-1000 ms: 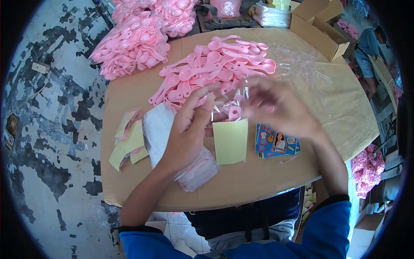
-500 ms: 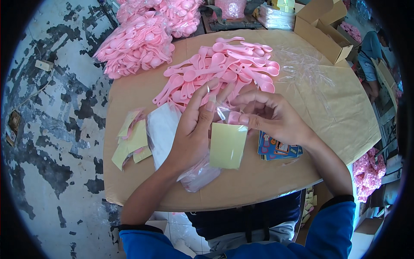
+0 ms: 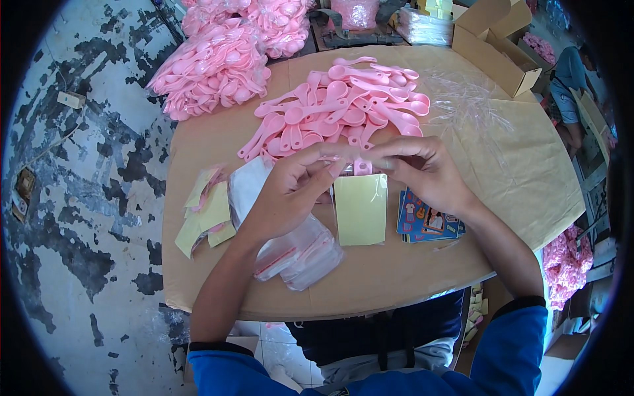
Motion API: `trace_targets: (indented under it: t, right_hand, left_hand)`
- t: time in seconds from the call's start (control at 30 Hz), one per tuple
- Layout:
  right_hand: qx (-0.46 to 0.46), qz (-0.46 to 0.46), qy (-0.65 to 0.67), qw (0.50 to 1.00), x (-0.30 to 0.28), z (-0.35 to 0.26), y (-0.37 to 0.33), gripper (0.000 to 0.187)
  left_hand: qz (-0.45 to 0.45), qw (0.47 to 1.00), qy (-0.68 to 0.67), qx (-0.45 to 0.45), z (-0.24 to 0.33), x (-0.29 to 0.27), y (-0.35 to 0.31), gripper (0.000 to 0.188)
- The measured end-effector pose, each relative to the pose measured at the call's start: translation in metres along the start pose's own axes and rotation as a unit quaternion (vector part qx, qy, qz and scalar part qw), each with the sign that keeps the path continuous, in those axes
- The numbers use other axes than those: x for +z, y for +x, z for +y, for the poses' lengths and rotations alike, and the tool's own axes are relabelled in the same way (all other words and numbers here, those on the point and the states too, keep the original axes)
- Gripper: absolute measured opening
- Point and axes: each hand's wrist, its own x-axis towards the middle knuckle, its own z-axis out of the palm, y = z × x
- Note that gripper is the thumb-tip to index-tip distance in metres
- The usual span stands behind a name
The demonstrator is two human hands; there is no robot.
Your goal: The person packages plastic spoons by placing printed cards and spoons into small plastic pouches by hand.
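Observation:
My left hand [image 3: 297,188] and my right hand [image 3: 426,168] meet over the table, both pinching the top edge of a small clear plastic bag [image 3: 381,231]. A plain yellow card [image 3: 360,210] fills the bag's lower part. At the bag's mouth, between my fingertips, shows the handle end of a pink spoon [image 3: 362,167]; the rest of it is hidden. A stack of clear bags [image 3: 307,254] lies under my left wrist. Close to my right hand are blue printed cards [image 3: 429,224]. Pink plastic spoons [image 3: 337,109] are heaped just beyond my hands.
Several yellow-carded packets [image 3: 208,218] lie at the table's left. Large bags of pink spoons [image 3: 211,69] stand at the far left. Loose clear plastic strips [image 3: 472,99] and an open cardboard box [image 3: 492,49] are at the far right. A person [image 3: 569,86] sits beyond.
My left hand's raised fingers have come down and closed on the bag's top edge. The bag has shifted slightly right and away from me, and the pink handle now stands upright in its mouth.

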Motion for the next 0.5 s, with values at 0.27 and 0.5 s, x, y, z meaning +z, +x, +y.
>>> trace_targets:
  t: [0.27,0.5]
  right_hand:
    - [-0.094,-0.057,-0.016,0.994,-0.011,0.007,0.004,0.026]
    - [-0.184,-0.068,-0.171,0.965,-0.015,0.004,0.006,0.021]
  left_hand:
    - [-0.05,0.987,0.118,0.093,0.002,-0.008,-0.001,0.025]
    - [-0.088,0.989,0.076,0.095,-0.003,-0.016,0.002,0.006]
